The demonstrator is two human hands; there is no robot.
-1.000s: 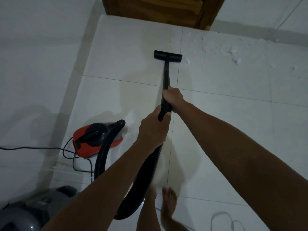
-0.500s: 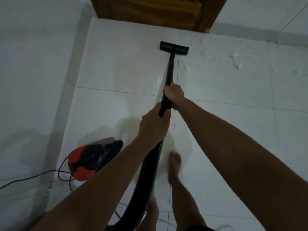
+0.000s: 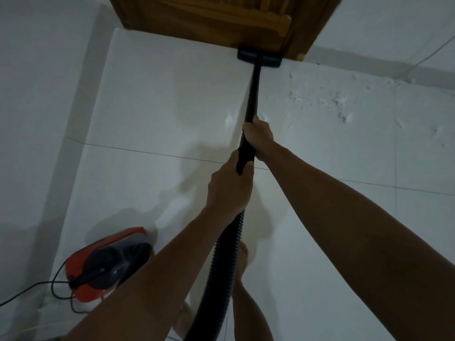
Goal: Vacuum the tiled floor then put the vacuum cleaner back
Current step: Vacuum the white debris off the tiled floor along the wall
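Observation:
Both hands grip the black vacuum wand [image 3: 251, 94]. My right hand [image 3: 259, 136] holds it higher up, and my left hand [image 3: 229, 188] holds the wand's end where the ribbed black hose [image 3: 221, 271] joins. The flat black floor nozzle [image 3: 259, 58] rests on the white tiled floor [image 3: 152, 114] right against the foot of the wooden door [image 3: 221, 18]. The red and grey vacuum cleaner body [image 3: 108, 264] sits on the floor at the lower left, beside my left forearm. White crumbs and dust [image 3: 339, 104] lie scattered on the tiles to the right of the wand.
A white wall [image 3: 37, 119] runs along the left side, and another wall [image 3: 394, 33] stands at the far right of the door. A black power cord [image 3: 29, 290] trails left from the vacuum body. My bare foot [image 3: 242, 257] stands just behind the hose.
The nozzle has slid forward across the tile until it reached the door. I have stepped forward, and the red vacuum body now lies closer beneath my left arm.

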